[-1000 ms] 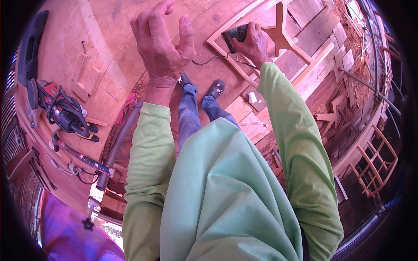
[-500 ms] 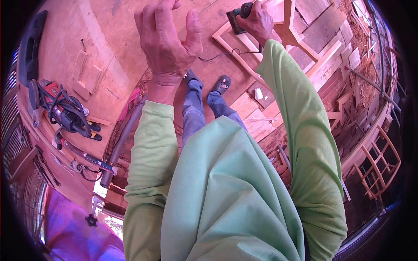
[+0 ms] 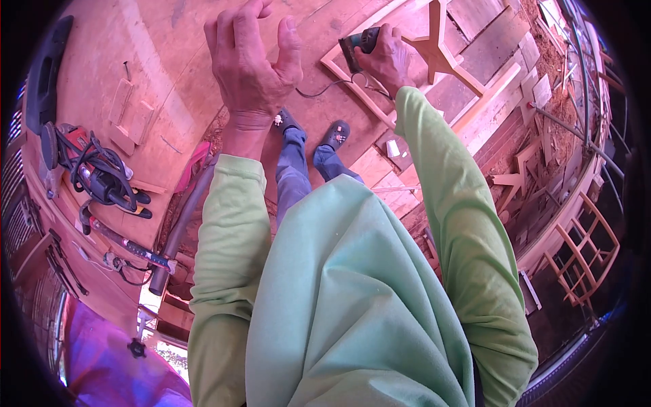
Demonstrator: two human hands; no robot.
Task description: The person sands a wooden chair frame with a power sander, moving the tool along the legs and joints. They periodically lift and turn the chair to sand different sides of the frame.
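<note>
My right hand [image 3: 388,62] is wrapped round a dark green and black power sander [image 3: 359,46], which rests at the left side of a pale wooden frame [image 3: 366,102]. A dark cord [image 3: 322,92] trails from the tool. My left hand [image 3: 252,64] is raised above the worktop with its fingers apart and slightly curled, holding nothing. Just right of the sander, a branching wooden piece [image 3: 437,46] lies within the frame.
At the left are a red corded power tool [image 3: 91,163], a hammer [image 3: 122,239] and a dark pipe [image 3: 183,220]. A white cup [image 3: 392,148] stands below the frame. Wood scraps [image 3: 522,180] and a lattice frame [image 3: 583,254] lie at the right.
The sander in my right hand has shifted left and down in view, with more of it now showing. My left hand stays raised and spread. The whole scene has shifted slightly left.
</note>
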